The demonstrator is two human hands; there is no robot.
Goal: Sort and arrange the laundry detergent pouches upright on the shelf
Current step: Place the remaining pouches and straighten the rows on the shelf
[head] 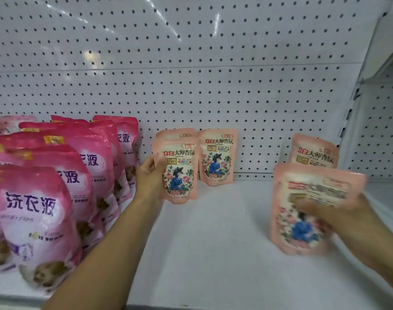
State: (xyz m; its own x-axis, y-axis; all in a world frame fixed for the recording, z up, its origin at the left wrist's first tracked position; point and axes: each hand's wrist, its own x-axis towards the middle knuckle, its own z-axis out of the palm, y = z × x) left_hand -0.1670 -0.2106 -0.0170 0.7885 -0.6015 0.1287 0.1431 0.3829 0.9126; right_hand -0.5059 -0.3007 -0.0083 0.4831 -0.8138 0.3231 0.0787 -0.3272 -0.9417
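Note:
Small peach pouches with a blue figure and roses stand on the white shelf (213, 242). My left hand (149, 175) grips the left edge of an upright pouch (179, 171), and another pouch (176, 133) stands right behind that one. A third pouch (217, 156) stands upright against the pegboard. My right hand (338, 218) holds a blurred pouch (303, 211) upright over the shelf at the right. Behind that one a further pouch (314, 152) leans near the back.
Several large pink detergent bags (34, 211) stand in rows filling the shelf's left side, close to my left forearm. A white pegboard back wall (191, 86) rises behind. The shelf's side panel (374, 108) closes off the right end.

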